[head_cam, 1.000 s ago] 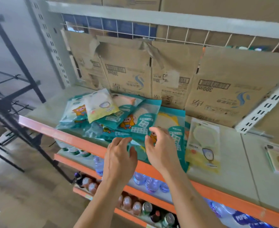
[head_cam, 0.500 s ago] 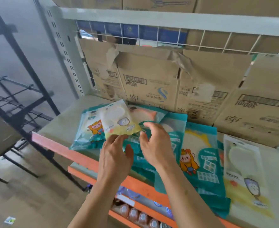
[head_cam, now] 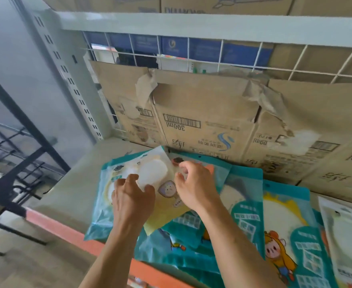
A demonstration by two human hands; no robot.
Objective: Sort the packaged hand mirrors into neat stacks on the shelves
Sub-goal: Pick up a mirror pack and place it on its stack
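Observation:
Several packaged hand mirrors lie in a loose overlapping pile on the grey shelf (head_cam: pixel 71 183). On top of the pile sits a yellow-and-white mirror pack (head_cam: pixel 156 175). My left hand (head_cam: pixel 131 200) holds its left side with curled fingers. My right hand (head_cam: pixel 193 183) grips its right edge, fingers curled over it. Under it lie teal mirror packs (head_cam: pixel 245 206) with a cartoon figure, one (head_cam: pixel 100 215) sticking out at the left over the shelf's orange front rail (head_cam: pixel 52 223). Another yellow pack (head_cam: pixel 349 242) lies at the far right.
Flattened cardboard boxes (head_cam: pixel 202 115) lean against the wire grid at the back of the shelf. A perforated upright post (head_cam: pixel 67 80) stands at the left. A black metal rack (head_cam: pixel 15 129) stands off the shelf's left end. The upper shelf edge (head_cam: pixel 191 23) runs overhead.
Both hands have moved up and left across the pile onto the yellow-and-white pack and taken hold of it. The view has shifted closer and to the left.

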